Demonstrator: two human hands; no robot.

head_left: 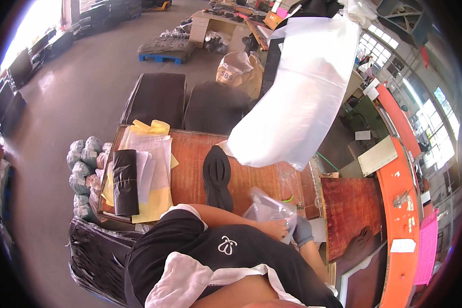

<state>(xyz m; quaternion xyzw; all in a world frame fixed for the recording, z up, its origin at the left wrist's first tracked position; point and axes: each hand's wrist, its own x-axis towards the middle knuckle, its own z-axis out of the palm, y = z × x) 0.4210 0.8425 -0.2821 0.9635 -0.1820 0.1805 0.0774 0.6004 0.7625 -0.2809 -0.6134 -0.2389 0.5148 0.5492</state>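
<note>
Close to my body at the near edge of the table, a clear plastic bag is crumpled between my hands. My left hand, bare, reaches across from the left with its fingers closed on the bag. My right hand, in a grey glove, is closed at the bag's right side; its fingertips are partly hidden. A black shoe-sole-shaped piece lies on the wooden table left of the bag. Beyond it, a large stack of whitish clear plastic sheets or bags slopes down onto the table.
Papers and a black rolled bundle lie at the table's left. Black stacks stand behind it, near a printed sack. Wrapped bundles sit beside the left edge. At right are an orange bench and pink basket.
</note>
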